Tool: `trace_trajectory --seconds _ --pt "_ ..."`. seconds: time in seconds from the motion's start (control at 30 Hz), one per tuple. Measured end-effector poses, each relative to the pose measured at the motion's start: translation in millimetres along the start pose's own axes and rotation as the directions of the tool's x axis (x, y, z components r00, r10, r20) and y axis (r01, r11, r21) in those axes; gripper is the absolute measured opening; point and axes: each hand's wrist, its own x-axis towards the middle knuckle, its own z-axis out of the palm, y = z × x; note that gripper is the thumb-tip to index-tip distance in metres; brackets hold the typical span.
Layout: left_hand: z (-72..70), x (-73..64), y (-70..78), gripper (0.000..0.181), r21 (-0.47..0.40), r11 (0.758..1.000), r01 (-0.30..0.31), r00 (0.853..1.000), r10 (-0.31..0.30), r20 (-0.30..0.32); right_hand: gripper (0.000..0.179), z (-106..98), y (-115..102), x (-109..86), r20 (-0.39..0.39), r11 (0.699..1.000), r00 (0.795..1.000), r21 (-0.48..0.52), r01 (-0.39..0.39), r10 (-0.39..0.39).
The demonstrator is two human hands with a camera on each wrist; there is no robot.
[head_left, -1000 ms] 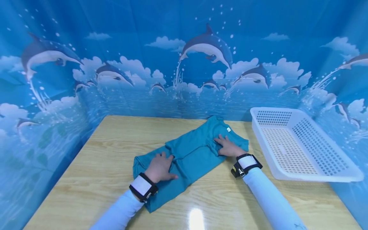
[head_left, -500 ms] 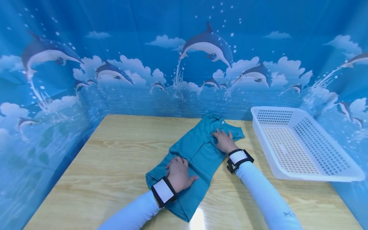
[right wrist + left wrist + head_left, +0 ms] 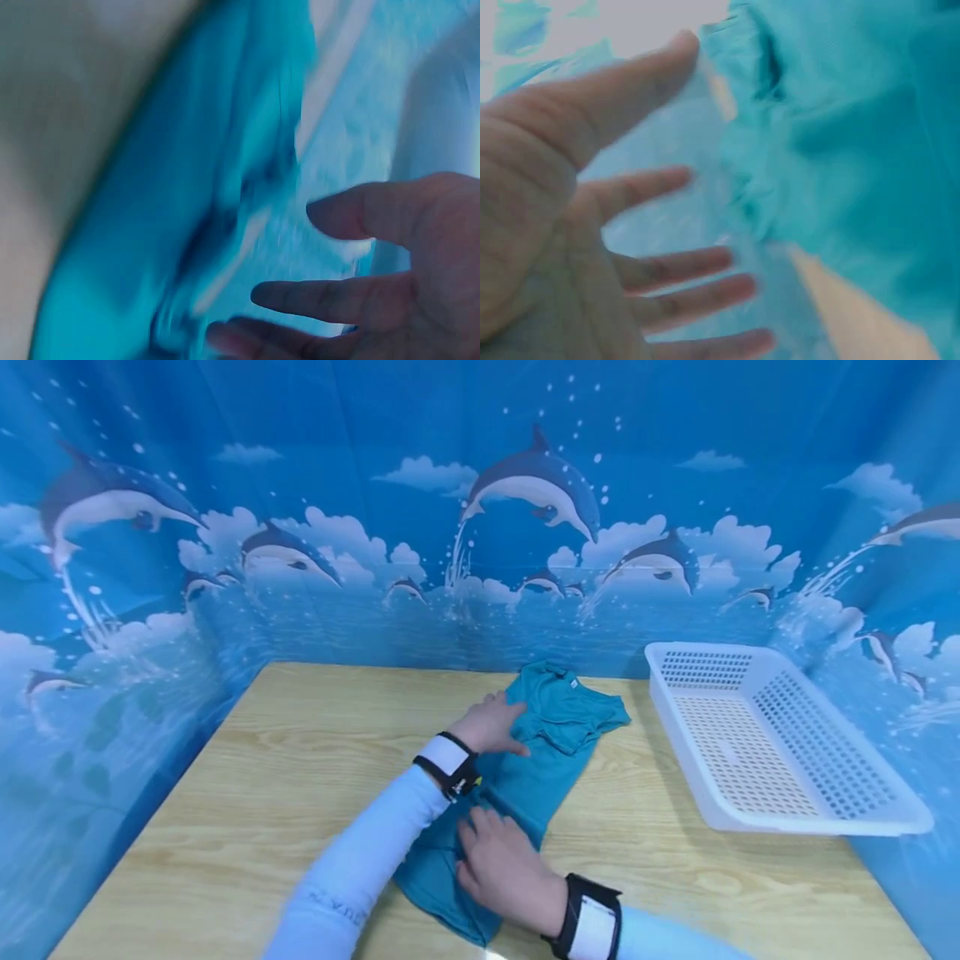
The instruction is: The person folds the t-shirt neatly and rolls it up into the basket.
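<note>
A teal T-shirt [image 3: 551, 777] lies on the table in a long narrow shape, slanting from near front to far back. Its neckline, with a small white label, is at the far end. My left hand [image 3: 491, 724] hovers over its upper left edge. In the left wrist view the thumb and fingers [image 3: 682, 292] are spread and straight, apart from the cloth. Over the lower part of the shirt is my right hand [image 3: 510, 868]; the right wrist view, blurred, shows its fingers [image 3: 322, 300] extended and holding nothing. My left forearm covers part of the shirt's left side.
To the right stands a white perforated plastic basket [image 3: 817, 827], beside the shirt's far end. A wood-grain table [image 3: 300, 760] carries both. Blue dolphin-print curtains [image 3: 345, 618] hang around the back and sides.
The shirt has swung to point more front to back. My left hand has gone from its lower part up to the far left edge; my right hand has come from the far end to the near part.
</note>
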Motion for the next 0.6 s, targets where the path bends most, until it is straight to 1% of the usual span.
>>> trace_trajectory --seconds 0.03,0.1,0.13,0.17,0.23,0.3,0.43,0.6 --pt "3.4 10.9 3.3 0.083 -0.004 1.0 -0.01 1.0 0.01 0.023 0.047 3.3 -7.1 0.3 0.05 1.0 0.999 0.002 0.003 -0.003" --pt "11.3 28.7 8.8 0.096 -0.001 1.0 -0.008 0.997 0.008 0.077 0.052 9.3 -17.2 1.7 0.15 1.0 0.989 0.019 -0.024 0.02" --pt "15.6 35.5 10.9 0.1 0.013 1.0 -0.003 0.995 0.001 0.097 0.054 11.5 -20.5 3.0 0.199 0.999 0.979 0.028 -0.045 0.039" --pt "19.8 41.1 12.3 0.104 0.028 1.0 0.007 0.993 -0.011 0.116 0.054 13.8 -22.8 4.1 0.231 0.998 0.972 0.031 -0.06 0.051" --pt "27.9 48.2 13.7 0.107 0.031 0.999 0.028 0.987 -0.032 0.158 0.052 16.2 -25.9 6.0 0.274 0.997 0.959 0.018 -0.076 0.068" --pt "33.6 50.2 14.9 0.105 0.0 0.999 0.045 0.981 -0.044 0.191 0.05 17.0 -27.8 7.0 0.293 0.998 0.954 -0.008 -0.07 0.069" --pt "39.0 48.3 17.6 0.099 -0.055 0.996 0.069 0.974 -0.055 0.219 0.05 15.8 -28.9 6.7 0.304 0.995 0.949 -0.074 -0.06 0.079" --pt "37.0 46.3 22.1 0.099 -0.017 0.996 0.093 0.976 -0.088 0.199 0.057 14.6 -25.8 6.3 0.303 0.986 0.947 -0.158 -0.061 0.108"
